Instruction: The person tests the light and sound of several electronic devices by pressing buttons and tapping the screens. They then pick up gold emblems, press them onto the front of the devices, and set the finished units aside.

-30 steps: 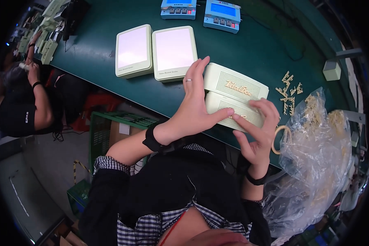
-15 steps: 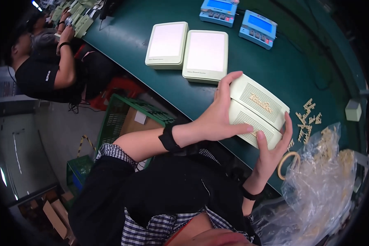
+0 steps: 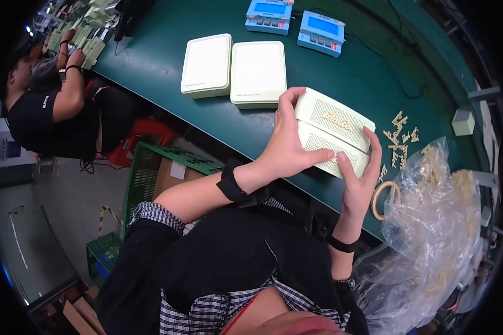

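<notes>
Two pale green casings (image 3: pixel 341 117) with perforated grilles lie side by side over the table edge nearest me. The far one bears a raised gold script piece (image 3: pixel 337 121) on its grille. My left hand (image 3: pixel 288 142) spans the left ends of both, fingers at the far corner and thumb on the near casing (image 3: pixel 310 135). Around the right ends curls my right hand (image 3: pixel 360 173), its thumb beside the left one. Both thumbs press on a gold script piece on the near casing and partly cover it.
Two pale green units with white panels (image 3: pixel 258 70) stand to the left on the green table (image 3: pixel 167 72). Blue devices with screens (image 3: pixel 322 30) sit behind. Loose gold script pieces (image 3: pixel 399 139), a tape roll (image 3: pixel 381 201) and a clear plastic bag (image 3: pixel 430 223) lie right. A co-worker (image 3: pixel 50 111) sits far left.
The view has shifted, so the table things appear further left. Both hands keep hold of the casings; my thumbs have come closer together, and more of the near script piece shows.
</notes>
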`<state>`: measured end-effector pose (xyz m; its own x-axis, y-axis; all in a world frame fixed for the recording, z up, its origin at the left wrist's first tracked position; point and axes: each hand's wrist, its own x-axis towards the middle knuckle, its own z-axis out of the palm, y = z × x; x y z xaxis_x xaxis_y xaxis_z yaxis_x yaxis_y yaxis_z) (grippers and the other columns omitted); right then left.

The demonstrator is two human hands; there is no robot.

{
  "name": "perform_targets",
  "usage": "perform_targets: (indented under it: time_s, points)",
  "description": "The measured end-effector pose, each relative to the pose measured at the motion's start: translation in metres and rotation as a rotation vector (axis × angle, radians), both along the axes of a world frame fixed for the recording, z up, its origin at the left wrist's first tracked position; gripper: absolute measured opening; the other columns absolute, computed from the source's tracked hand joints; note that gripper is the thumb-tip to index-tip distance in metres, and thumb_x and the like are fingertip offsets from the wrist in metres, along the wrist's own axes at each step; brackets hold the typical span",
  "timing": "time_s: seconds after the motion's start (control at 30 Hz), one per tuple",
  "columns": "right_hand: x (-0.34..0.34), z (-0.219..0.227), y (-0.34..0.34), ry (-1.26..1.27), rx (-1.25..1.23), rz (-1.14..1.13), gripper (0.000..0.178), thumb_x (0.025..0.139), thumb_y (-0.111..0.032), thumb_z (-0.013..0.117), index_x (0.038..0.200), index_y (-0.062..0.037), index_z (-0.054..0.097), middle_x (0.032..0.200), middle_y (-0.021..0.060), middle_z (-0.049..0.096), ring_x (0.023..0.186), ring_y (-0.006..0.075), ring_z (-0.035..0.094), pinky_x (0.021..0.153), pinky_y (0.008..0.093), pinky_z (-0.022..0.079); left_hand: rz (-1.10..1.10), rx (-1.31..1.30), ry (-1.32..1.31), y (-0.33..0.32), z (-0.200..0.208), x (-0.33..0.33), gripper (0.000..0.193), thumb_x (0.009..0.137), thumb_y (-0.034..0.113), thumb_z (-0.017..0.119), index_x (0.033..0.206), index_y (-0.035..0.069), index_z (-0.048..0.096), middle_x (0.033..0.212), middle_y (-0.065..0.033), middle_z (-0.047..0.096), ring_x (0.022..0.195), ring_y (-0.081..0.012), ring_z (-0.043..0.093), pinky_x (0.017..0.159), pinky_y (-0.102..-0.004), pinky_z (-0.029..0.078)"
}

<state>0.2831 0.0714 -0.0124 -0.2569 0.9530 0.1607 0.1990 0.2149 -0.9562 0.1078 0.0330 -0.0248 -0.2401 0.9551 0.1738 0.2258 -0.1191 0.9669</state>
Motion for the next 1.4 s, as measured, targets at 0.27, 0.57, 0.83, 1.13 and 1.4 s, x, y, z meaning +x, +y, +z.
perform_targets:
  time_s: [0.27, 0.57, 0.83, 1.13, 1.4]
  points:
    - [0.005, -0.008, 0.01, 0.003, 0.06, 0.044, 0.069, 0.077, -0.016, 0.077, 0.139, -0.0069, 0.046, 0.141, 0.0173, 0.042, 0.131, 0.0304, 0.042, 0.111, 0.0408, 0.031, -0.03, 0.008, 0.03, 0.003, -0.007, -0.011, 0.115, 0.071, 0.026, 0.086, 0.146, 0.0, 0.003, 0.146, -0.0246, 0.021, 0.138, -0.0326, 0.027, 0.114, -0.0434, 0.025]
    - [0.009, 0.011, -0.003, -0.307, 0.315, 0.152, 0.079, 0.064, -0.017, 0.086, 0.137, -0.0099, 0.054, 0.151, 0.0237, 0.035, 0.136, 0.0373, 0.042, 0.107, 0.0405, 0.039, 0.601, -0.121, 1.376, -0.005, -0.022, -0.183, 0.079, 0.081, 0.058, 0.066, 0.147, 0.022, 0.041, 0.153, -0.0244, 0.029, 0.141, -0.0466, 0.023, 0.112, -0.0606, 0.021]
    - [0.0, -0.004, -0.013, -0.321, 0.41, -0.018, 0.07, 0.065, -0.01, 0.084, 0.13, -0.0096, 0.06, 0.15, 0.0206, 0.037, 0.132, 0.0363, 0.046, 0.105, 0.0412, 0.041, 0.48, -0.451, 1.176, -0.054, 0.003, -0.215, 0.092, 0.069, 0.053, 0.071, 0.15, 0.024, 0.037, 0.158, -0.0233, 0.019, 0.143, -0.0466, 0.02, 0.11, -0.0656, 0.021]
    - [-0.008, -0.004, 0.012, -0.335, 0.45, -0.069, 0.066, 0.067, -0.009, 0.083, 0.128, -0.0094, 0.059, 0.145, 0.0195, 0.043, 0.13, 0.0354, 0.047, 0.104, 0.0416, 0.04, 0.488, -0.504, 1.15, -0.057, 0.007, -0.2, 0.092, 0.072, 0.04, 0.069, 0.153, 0.021, 0.03, 0.155, -0.0312, 0.019, 0.143, -0.0479, 0.018, 0.113, -0.0586, 0.022]
    - [-0.001, -0.002, 0.0, -0.376, 0.485, -0.1, 0.061, 0.065, -0.007, 0.082, 0.122, -0.0085, 0.06, 0.131, 0.0172, 0.053, 0.119, 0.035, 0.052, 0.104, 0.0411, 0.04, 0.266, -0.179, 1.059, 0.016, -0.003, -0.094, 0.078, 0.083, 0.052, 0.06, 0.15, 0.02, 0.036, 0.156, -0.0239, 0.024, 0.143, -0.0476, 0.02, 0.109, -0.0667, 0.021]
